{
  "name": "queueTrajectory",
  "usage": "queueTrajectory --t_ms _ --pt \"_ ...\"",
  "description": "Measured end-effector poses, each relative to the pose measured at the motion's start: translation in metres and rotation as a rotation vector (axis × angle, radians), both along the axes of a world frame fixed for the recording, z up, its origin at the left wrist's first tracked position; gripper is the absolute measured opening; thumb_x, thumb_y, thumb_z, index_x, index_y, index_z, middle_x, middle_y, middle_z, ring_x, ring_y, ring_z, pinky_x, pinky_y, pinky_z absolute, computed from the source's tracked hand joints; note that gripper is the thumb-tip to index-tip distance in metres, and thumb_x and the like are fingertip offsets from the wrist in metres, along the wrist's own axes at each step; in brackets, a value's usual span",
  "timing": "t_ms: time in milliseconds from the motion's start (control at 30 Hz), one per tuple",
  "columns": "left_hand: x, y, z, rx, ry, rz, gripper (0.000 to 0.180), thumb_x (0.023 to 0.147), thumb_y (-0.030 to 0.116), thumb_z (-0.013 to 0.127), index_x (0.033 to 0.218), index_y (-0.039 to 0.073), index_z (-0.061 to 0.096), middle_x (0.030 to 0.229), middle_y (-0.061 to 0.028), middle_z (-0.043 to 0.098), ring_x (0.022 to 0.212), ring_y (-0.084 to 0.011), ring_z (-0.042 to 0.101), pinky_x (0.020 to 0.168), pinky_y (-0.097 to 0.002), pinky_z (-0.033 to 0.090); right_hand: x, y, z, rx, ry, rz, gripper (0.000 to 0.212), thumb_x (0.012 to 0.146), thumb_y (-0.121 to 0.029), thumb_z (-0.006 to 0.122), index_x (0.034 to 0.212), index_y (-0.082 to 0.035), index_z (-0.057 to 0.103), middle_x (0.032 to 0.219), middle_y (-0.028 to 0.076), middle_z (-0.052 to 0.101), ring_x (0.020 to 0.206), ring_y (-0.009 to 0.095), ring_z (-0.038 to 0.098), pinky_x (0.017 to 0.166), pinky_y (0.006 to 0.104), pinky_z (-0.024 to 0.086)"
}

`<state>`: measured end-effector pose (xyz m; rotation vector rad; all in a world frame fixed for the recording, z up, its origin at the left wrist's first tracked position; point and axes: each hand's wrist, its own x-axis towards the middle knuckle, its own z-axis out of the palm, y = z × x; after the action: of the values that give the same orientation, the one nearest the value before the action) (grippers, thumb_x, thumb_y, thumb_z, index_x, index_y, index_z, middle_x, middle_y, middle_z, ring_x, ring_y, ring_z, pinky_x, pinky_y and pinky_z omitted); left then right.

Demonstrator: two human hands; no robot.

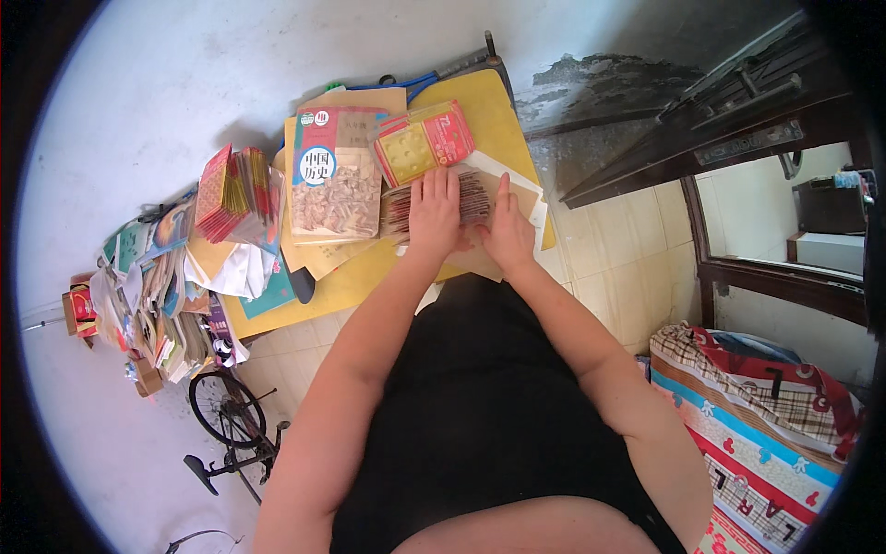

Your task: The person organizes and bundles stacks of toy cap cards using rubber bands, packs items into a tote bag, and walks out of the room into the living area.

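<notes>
On the yellow table lies a row of thin, dark reddish-brown pieces [475, 198], packed together with their edges up; I cannot make out their kind. My left hand [435, 214] rests across this row, its fingers stretched out side by side and lying flat. At the row's right end is my right hand [509, 229], open, the index finger pointing away from me and the thumb reaching toward the row. Brown and white paper sheets [524, 198] lie beneath. Just beyond my left fingertips is a red and yellow packet [425, 143], touching a thick history book [339, 175] on the left.
The yellow table [484, 106] stands against the wall. Red and gold envelopes [238, 194] and heaped books and papers [166, 295] crowd its left end. A small bicycle [235, 420] is below left. A dark door [711, 111] stands at right, above a patterned bag [757, 397].
</notes>
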<state>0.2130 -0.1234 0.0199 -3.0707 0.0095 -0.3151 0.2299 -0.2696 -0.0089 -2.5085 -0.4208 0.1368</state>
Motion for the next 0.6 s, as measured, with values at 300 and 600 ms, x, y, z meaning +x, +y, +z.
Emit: queueTrajectory --t_ms 300,600 --pt "0.004 0.001 0.018 -0.129 0.148 -0.015 0.081 0.053 0.026 0.078 0.121 0.001 0.040 0.111 -0.0124 0.049 0.109 -0.0282 0.046 0.098 -0.0423 0.032 0.012 -0.022 -0.010 0.153 -0.148 -0.031 0.058 0.079 -0.015 0.065 0.133 -0.006 0.045 0.089 0.007 0.064 0.075 0.022 0.064 0.062 0.0337 0.049" --pt "0.015 -0.001 0.046 -0.352 0.161 0.167 0.089 0.052 0.029 0.082 0.125 0.001 0.039 0.110 -0.0134 0.051 0.105 -0.0283 0.051 0.092 -0.0401 0.038 0.027 -0.020 0.036 1.132 0.788 -0.609 0.035 0.088 -0.014 0.062 0.118 0.003 0.058 0.103 0.007 0.066 0.088 0.013 0.064 0.074 0.0254 0.047"
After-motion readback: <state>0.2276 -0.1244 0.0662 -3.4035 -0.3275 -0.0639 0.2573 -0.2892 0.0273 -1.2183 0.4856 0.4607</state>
